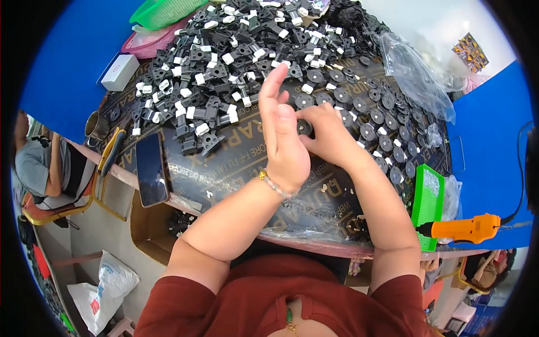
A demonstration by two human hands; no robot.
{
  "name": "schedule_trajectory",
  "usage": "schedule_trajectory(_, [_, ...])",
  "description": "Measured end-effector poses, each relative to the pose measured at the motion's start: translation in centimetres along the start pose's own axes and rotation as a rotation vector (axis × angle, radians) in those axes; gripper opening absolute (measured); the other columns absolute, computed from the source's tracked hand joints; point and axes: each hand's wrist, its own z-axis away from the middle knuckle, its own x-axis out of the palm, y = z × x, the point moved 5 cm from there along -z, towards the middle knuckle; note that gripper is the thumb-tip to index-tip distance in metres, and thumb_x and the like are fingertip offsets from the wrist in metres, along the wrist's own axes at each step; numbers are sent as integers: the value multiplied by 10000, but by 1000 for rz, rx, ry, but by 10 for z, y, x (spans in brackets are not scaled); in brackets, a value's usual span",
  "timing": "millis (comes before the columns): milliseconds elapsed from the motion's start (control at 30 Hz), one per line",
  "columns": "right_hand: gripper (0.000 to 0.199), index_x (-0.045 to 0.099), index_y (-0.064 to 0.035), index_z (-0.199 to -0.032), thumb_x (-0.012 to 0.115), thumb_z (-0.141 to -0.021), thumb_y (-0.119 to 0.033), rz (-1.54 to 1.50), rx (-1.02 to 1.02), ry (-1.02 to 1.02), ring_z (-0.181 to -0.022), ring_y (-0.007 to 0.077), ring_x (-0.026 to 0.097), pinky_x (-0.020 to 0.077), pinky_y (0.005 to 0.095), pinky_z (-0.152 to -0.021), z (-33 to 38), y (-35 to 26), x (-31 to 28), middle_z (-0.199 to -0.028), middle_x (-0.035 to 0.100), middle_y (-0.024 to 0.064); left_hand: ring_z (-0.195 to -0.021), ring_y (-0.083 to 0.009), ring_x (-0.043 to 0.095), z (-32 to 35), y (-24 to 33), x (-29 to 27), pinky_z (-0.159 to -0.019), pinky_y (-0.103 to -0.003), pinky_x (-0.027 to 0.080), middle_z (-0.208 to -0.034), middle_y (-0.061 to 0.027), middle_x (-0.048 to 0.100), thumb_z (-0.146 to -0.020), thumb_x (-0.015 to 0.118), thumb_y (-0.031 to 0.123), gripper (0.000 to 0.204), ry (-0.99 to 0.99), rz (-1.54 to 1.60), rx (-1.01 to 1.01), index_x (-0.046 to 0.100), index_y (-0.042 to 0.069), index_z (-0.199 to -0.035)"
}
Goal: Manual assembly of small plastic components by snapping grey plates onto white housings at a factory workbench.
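Black round disc point(305, 128), partly hidden, sits in the gap between the thumb and index finger of the right hand point(330, 137), with the fingers bent around its far side and the thumb at its near edge; whether they grip it or only touch it on the table point(236, 163) cannot be told. Just left of it, the left hand point(287, 140) stands edge-on to the view, its fingers stretched out and away from the body, its thumb lying alongside the palm, and no object visible in its grasp. That hand covers part of the disc's left side, and whether the two hands touch is unclear. Another black disc point(304, 101) lies just beyond the right fingertips, and many loose discs point(377, 116) spread to the right of that hand. Ahead and to the left rises a heap of black parts with white blocks point(213, 72). Near the right forearm are a green tray point(422, 216) and an orange power driver point(473, 228); a dark phone point(151, 170) lies well to the left.
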Motion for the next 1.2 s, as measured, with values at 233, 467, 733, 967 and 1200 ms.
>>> schedule_trajectory(233, [251,698,-45,-950,751,-758,-197,-40,-9,335,-952,342,631,492,424,-864,-58,27,-40,-973,683,144,-1388,-295,326,11,9,10,-1134,-420,219,-1488,-177,360,-1030,341,416,588,-112,-63,22,363,-16,-1429])
schedule_trajectory(467, [489,676,-59,-1047,817,-706,-380,360,-99,-12,-992,321,634,465,447,-884,-111,-26,26,-964,706,119,-1340,-454,352,28,13,13,-1114,-518,231,-1456,-251,380,-968,442,447,559,-373,-313,430,522,46,-1349])
schedule_trajectory(733, [367,667,-109,-1070,742,-744,-260,169,-158,-3,-1072,316,589,437,473,-931,-100,-20,7,-1019,676,114,-1395,-419,269,19,5,9,-1142,-513,160,-1502,-263,298,-949,518,267,479,-244,-426,152,487,21,-1359])
schedule_trajectory(967, [390,596,-46,-1113,678,-734,-10,28,-152,328,-991,356,608,505,417,-854,18,-32,-95,-1077,606,134,-1294,-344,425,13,-16,12,-1071,-422,341,-1411,-233,411,-897,649,116,364,-337,-454,-17,577,63,-1250])
schedule_trajectory(1200, [200,666,-17,-1047,676,-848,0,-168,454,529,-859,190,681,542,303,-771,151,28,-130,-973,703,116,-912,-215,686,43,-42,28,-805,-306,566,-1050,-96,648,-976,583,97,287,-317,359,-911,537,-13,-1236])
